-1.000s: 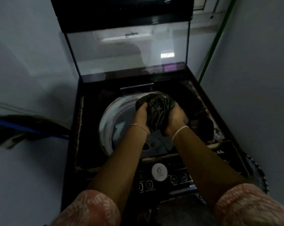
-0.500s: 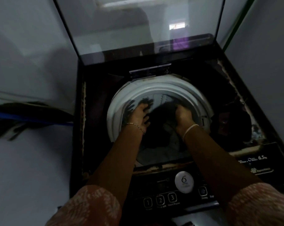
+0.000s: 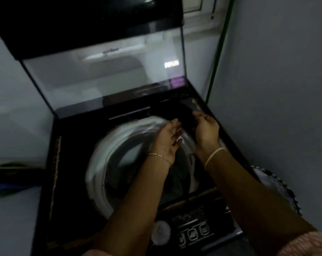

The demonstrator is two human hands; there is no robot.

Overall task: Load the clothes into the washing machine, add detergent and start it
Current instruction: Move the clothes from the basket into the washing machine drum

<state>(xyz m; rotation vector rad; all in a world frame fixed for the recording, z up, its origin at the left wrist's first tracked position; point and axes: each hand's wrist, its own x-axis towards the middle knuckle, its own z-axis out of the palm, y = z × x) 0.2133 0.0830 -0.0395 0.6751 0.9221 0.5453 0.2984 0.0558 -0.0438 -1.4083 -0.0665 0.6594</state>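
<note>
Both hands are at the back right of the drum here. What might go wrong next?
The dark garment lies on the black top deck, outside the drum rim; in this dim light part of it might be left out. The left hand is open and the right hand has an unclear grip, so the garment may slip.
</note>
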